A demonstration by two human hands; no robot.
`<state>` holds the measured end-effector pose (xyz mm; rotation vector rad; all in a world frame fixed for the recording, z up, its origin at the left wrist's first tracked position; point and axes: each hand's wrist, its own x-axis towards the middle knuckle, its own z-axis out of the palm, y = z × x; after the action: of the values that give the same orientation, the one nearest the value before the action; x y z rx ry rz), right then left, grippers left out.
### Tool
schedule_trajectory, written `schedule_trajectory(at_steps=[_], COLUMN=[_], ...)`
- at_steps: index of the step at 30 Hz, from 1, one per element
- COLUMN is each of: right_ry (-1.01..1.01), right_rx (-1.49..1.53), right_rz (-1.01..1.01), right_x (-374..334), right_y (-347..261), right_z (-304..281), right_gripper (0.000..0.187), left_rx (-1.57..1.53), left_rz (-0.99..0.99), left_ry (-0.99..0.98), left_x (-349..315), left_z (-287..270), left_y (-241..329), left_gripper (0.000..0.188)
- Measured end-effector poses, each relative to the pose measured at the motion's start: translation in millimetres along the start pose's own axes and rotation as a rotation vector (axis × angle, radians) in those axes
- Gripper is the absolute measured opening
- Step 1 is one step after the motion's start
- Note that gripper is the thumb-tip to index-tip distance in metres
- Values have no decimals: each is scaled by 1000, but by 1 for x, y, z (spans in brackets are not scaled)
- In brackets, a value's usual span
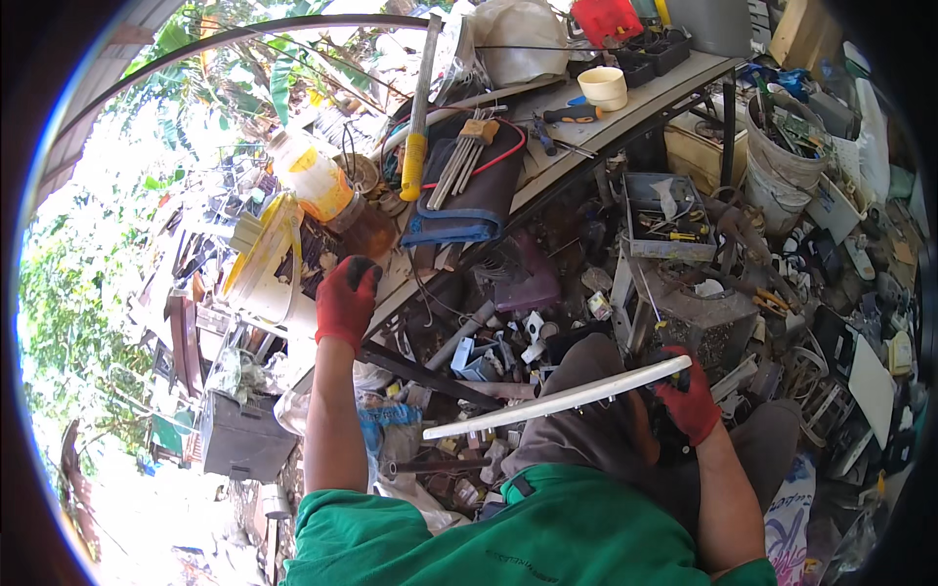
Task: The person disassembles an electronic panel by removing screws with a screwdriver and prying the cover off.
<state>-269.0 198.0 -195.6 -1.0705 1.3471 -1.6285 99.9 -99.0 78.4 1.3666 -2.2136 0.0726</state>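
My right hand (690, 398), in a red and black glove, grips one end of a thin white panel (547, 398). The panel is seen almost edge-on over my lap, with small dark bits along its underside. My left hand (347, 301), gloved the same way, is raised by the table's near left edge with its fingers curled closed; whatever they hold, if anything, is hidden. Just beyond it are a jar with brown contents (369, 230) and a yellow and white bucket (272, 256).
On the table (547, 181) lie a brush (467, 161), a yellow-handled long tool (414, 161), an orange-handled screwdriver (575, 114) and a cream cup (603, 89). A metal tray (670, 217) with tools stands at right, near a scrap-filled bucket (782, 166). Mixed scrap covers the ground.
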Motion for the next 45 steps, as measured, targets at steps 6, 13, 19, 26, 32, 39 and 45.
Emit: schedule_trajectory(at_steps=[6,13,19,26,32,39,45], right_ry=[27,213,245,525,282,264,273], right_rx=[-48,65,15,-580,-203,-356,-390], right_rz=[-45,186,101,-291,-94,-375,-291], right_x=[1,-3,19,23,-47,-53,-54], right_y=[8,2,12,-12,-113,-137,-138], right_z=[7,-3,4,15,44,67,66], right_gripper=[50,68,62,47,48,55,55], left_rx=[-13,-648,-438,-131,-14,141,-103], left_rz=[11,350,538,602,584,742,657], left_ry=[-8,-398,-633,-851,-1025,-994,-911], left_x=[8,-64,-61,-23,-6,13,-4], left_z=[-11,-13,7,28,34,57,73], left_y=[-13,63,134,153,165,186,204], left_gripper=[28,60,66,60,65,62,48])
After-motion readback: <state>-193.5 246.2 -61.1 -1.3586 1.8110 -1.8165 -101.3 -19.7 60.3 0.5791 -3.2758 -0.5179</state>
